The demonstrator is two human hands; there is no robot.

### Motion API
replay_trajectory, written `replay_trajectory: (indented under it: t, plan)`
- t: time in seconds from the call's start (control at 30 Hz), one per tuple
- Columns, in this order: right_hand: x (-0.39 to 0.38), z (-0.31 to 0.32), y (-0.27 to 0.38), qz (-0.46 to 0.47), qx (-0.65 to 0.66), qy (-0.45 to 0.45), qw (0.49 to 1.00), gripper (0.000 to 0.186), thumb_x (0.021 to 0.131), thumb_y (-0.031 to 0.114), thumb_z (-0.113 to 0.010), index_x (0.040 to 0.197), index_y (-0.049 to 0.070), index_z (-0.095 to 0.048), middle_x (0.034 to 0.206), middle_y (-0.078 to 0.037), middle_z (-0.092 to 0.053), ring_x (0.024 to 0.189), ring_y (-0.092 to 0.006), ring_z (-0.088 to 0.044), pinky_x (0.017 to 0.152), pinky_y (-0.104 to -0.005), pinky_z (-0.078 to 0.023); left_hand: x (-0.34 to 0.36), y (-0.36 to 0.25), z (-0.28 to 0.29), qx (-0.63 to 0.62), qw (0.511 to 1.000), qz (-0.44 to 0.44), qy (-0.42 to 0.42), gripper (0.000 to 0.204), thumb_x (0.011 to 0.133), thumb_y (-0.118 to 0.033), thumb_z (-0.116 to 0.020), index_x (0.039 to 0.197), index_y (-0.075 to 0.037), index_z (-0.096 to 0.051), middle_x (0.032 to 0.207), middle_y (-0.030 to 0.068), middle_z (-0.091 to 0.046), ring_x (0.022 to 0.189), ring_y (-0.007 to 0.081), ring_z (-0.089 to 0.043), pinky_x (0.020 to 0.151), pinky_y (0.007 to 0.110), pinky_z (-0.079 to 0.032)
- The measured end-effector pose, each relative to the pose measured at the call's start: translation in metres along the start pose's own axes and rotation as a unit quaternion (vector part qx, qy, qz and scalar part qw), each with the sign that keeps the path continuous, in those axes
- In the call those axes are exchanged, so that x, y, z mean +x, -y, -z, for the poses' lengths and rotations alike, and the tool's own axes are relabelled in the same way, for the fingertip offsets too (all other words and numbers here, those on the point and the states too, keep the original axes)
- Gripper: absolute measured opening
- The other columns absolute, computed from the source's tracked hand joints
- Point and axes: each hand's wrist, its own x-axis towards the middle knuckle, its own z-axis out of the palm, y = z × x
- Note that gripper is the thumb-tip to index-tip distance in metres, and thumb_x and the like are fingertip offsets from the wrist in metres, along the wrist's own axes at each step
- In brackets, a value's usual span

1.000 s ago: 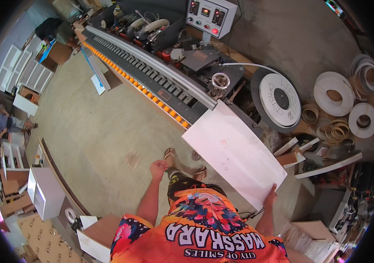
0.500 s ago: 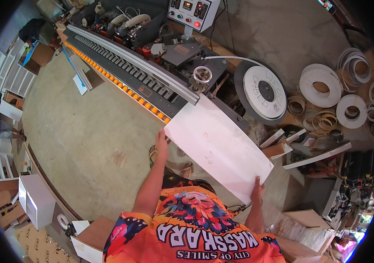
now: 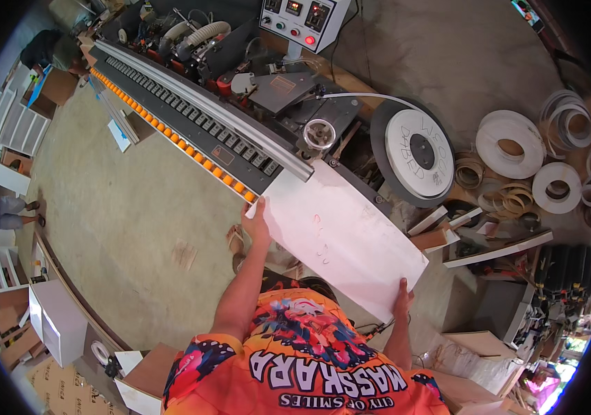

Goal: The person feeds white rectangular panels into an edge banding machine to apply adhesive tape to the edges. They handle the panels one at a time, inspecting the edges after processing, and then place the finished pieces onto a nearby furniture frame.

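Panel [image 3: 344,238] at the machine's [image 3: 282,90] near end, left hand [image 3: 257,223] at its corner by the rollers [image 3: 239,187], right hand [image 3: 403,303] at its outer end. I'd keep it level, parallel to the rail [image 3: 240,130]. Underside hidden; can't tell if either hand's fingers clamp.

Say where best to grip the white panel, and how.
Take the white panel by two edges: left hand on the long side nearest the body, by the orange rollers; right hand on the short end away from the machine, from outside. It's broad and flat, its other end at the machine, so these look easiest.
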Motion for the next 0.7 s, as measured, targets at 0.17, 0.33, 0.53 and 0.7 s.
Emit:
replay_trajectory:
  t: [0.17,0.33,0.53,0.7]
  plan:
    - [0.012,-0.005,0.003,0.024,-0.020,-0.004,1.000,0.065,0.095,0.038,-0.073,0.137,-0.009,-0.057,0.131,-0.016,-0.066,0.114,-0.0257,-0.063,0.101,-0.0386,-0.048,0.003,-0.005,-0.002,0.015,1.000,-0.001,-0.005,0.070,0.087,-0.027,-0.086,0.137,0.009,-0.052,0.121,0.0141,-0.067,0.104,0.0195,-0.065,0.092,0.032,-0.053]
    - [0.012,-0.015,0.001,0.021,-0.009,-0.007,1.000,0.074,0.094,0.044,-0.074,0.143,-0.008,-0.052,0.134,-0.017,-0.063,0.115,-0.0264,-0.062,0.102,-0.0399,-0.048,0.006,-0.019,-0.003,0.039,0.999,0.028,-0.006,0.074,0.090,-0.027,-0.083,0.143,0.009,-0.046,0.127,0.0186,-0.064,0.113,0.0241,-0.064,0.098,0.033,-0.052]
    - [0.013,-0.043,0.017,0.011,0.005,0.021,1.000,0.080,0.093,0.048,-0.075,0.145,-0.006,-0.049,0.137,-0.016,-0.061,0.118,-0.0266,-0.060,0.102,-0.0407,-0.050,0.032,-0.031,-0.004,0.024,0.999,0.026,-0.034,0.067,0.087,-0.027,-0.086,0.134,0.010,-0.055,0.118,0.0134,-0.069,0.103,0.0185,-0.067,0.092,0.031,-0.053]
    - [0.019,-0.053,0.016,0.000,0.013,0.033,0.999,0.079,0.097,0.039,-0.072,0.150,-0.009,-0.040,0.142,-0.019,-0.056,0.120,-0.0276,-0.059,0.104,-0.0411,-0.050,0.048,-0.033,-0.004,0.024,0.999,0.000,-0.036,0.070,0.085,-0.029,-0.088,0.134,0.009,-0.056,0.117,0.0135,-0.070,0.102,0.0188,-0.067,0.091,0.031,-0.053]
